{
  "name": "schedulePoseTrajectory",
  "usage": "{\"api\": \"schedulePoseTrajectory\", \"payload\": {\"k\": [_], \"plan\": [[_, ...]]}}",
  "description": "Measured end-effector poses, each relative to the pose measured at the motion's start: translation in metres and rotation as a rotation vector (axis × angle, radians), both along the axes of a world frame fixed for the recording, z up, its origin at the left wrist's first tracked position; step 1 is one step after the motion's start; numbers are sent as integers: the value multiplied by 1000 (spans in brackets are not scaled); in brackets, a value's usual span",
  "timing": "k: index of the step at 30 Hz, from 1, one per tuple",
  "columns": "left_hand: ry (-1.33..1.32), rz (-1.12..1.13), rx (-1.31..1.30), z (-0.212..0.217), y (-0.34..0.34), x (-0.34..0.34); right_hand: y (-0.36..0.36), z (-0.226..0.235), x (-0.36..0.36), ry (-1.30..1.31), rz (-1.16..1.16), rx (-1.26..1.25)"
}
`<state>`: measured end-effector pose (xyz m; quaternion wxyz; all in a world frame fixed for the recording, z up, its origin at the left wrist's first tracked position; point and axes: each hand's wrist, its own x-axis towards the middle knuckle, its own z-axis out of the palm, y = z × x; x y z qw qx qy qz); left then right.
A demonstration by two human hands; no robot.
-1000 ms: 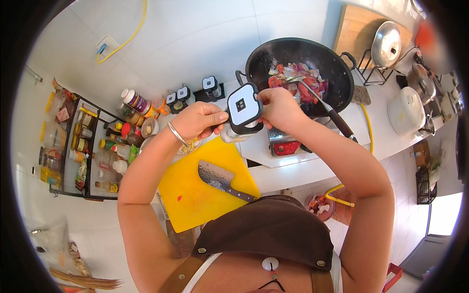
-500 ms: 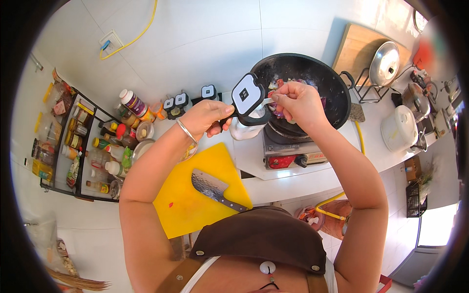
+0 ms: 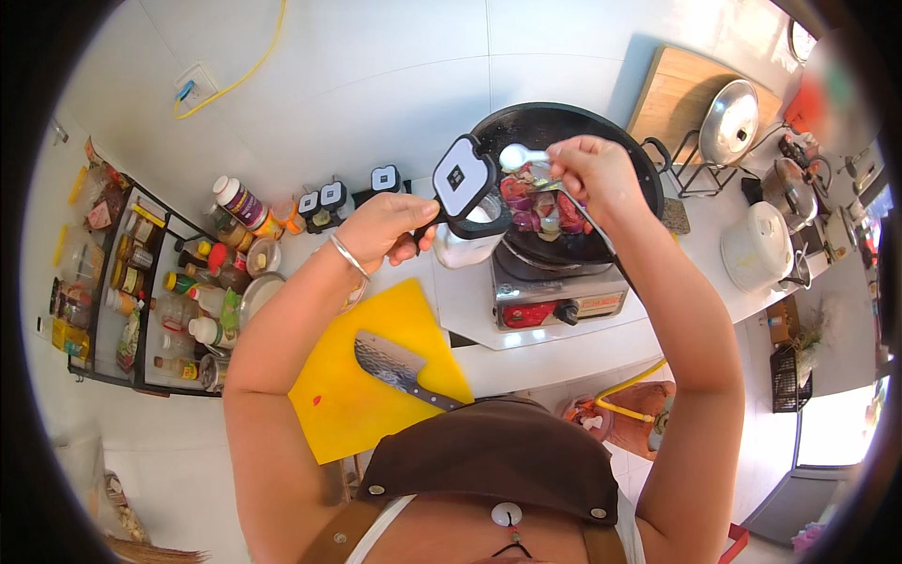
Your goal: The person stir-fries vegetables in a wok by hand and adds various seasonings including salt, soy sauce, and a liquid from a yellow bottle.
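My left hand [image 3: 387, 227] grips the black handle of a seasoning jar [image 3: 462, 250], a clear container with white contents. Its hinged lid [image 3: 462, 179] stands raised. Pinched in my right hand [image 3: 596, 169] is a small white spoon [image 3: 519, 157], its bowl over the wok; whether the bowl holds anything, I cannot tell. Inside the black wok [image 3: 503, 120] lie chopped reddish and purple pieces [image 3: 545, 209]. A long metal utensil [image 3: 590, 222] rests in it, partly hidden by my right hand and forearm. Beneath the wok is a portable gas stove [image 3: 526, 293].
On the yellow cutting board [image 3: 329, 376] lies a cleaver [image 3: 390, 365]. Bottles and jars crowd a black rack [image 3: 141, 362] at left. More seasoning jars [image 3: 334, 195] stand by the wall. A white lidded pot [image 3: 754, 246] and a metal lid [image 3: 729, 122] on a stand are at right.
My right hand has lifted the spoon away from the jar and carried it right, over the wok. The left hand keeps holding the jar, lid raised. The whole view has shifted slightly.
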<state>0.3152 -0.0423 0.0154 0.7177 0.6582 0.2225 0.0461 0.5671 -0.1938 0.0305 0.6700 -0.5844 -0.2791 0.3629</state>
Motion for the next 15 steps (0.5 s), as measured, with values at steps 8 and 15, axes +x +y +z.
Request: {"api": "schedulePoseTrajectory", "payload": {"k": [8, 15], "plan": [[23, 19, 11, -14, -5, -22, 35, 5, 84, -484, -342, -54], [47, 54, -22, -20, -11, -44, 53, 12, 123, -654, -463, -116]]}}
